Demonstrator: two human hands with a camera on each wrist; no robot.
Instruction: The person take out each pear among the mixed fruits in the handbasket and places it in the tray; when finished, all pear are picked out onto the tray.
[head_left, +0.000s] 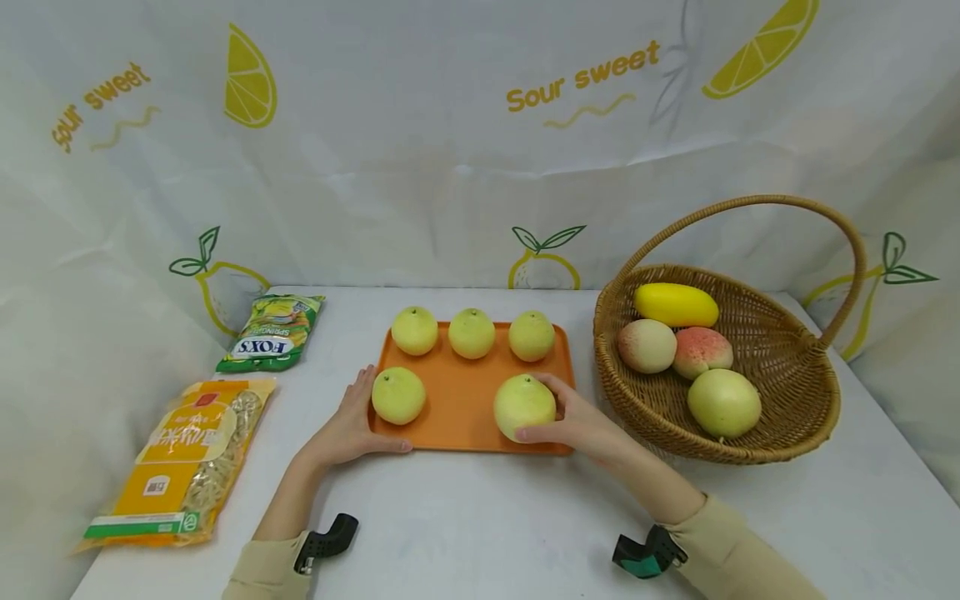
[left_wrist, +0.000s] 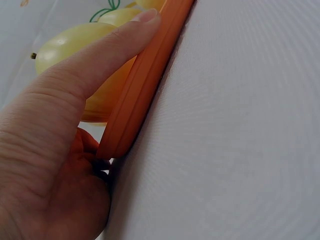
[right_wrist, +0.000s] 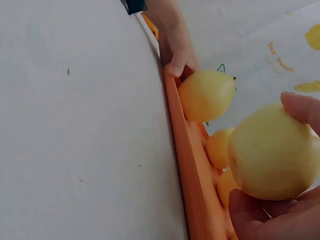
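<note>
My right hand [head_left: 576, 423] holds a round yellow-green pear [head_left: 522, 408] between thumb and fingers over the front right of an orange tray [head_left: 457, 404]. The right wrist view shows this held pear [right_wrist: 272, 155] raised off the tray. At the tray's front left corner, my left hand [head_left: 348, 431] grips the edge, its thumb along the front rim and its fingers along the left side. Beside those fingers a similar pear [head_left: 399, 396] sits on the tray. Three more pears, the middle one [head_left: 472, 333] among them, line the back.
A wicker basket [head_left: 795, 400] with a tall handle stands on the right, holding a yellow papaya-like fruit [head_left: 675, 305], two peaches [head_left: 702, 352] and another pear [head_left: 724, 403]. To the left lie a green candy bag [head_left: 273, 333] and a yellow food packet [head_left: 183, 458]. A printed cloth hangs behind.
</note>
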